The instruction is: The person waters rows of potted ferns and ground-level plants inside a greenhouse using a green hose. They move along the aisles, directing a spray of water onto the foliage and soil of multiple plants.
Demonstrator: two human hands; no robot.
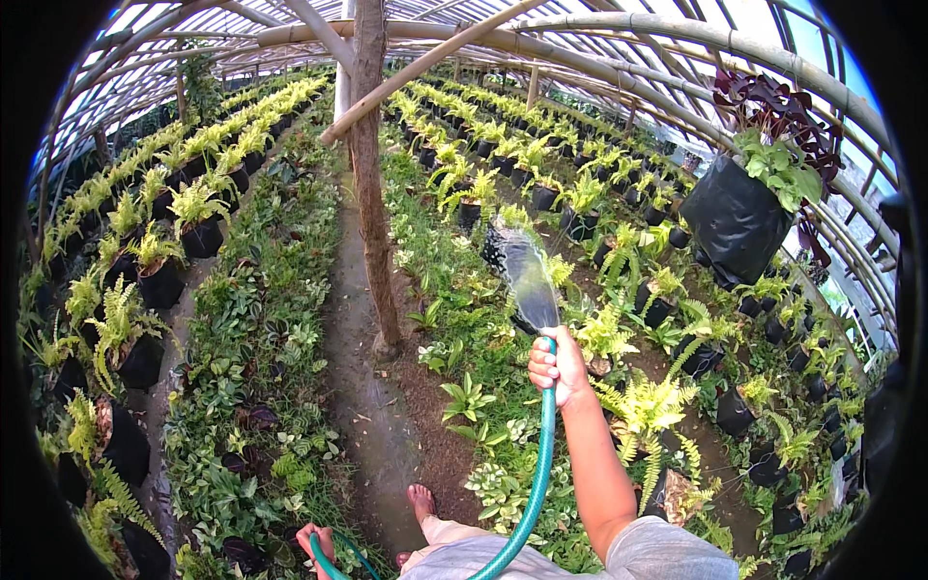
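My right hand (pixel 558 365) grips the end of a green garden hose (pixel 542 457), with the thumb up at its mouth. A fanned sheet of water (pixel 533 283) sprays from there, up and away over the potted ferns (pixel 580 196). The hose curves down past my body to the bottom edge. At the lower left, my left hand (pixel 317 542) is closed around another stretch of the hose, low beside the planted bed. Between the hose end and the wooden post lies a bed of low leafy plants (pixel 467 399).
A wooden post (pixel 370 181) stands ahead, with a slanting pole (pixel 435 69) fixed across it. A black bag planter (pixel 736 214) hangs at the upper right. My bare foot (pixel 420 502) is on a wet dirt path (pixel 366 377). Rows of black-potted ferns (pixel 203 217) line the left.
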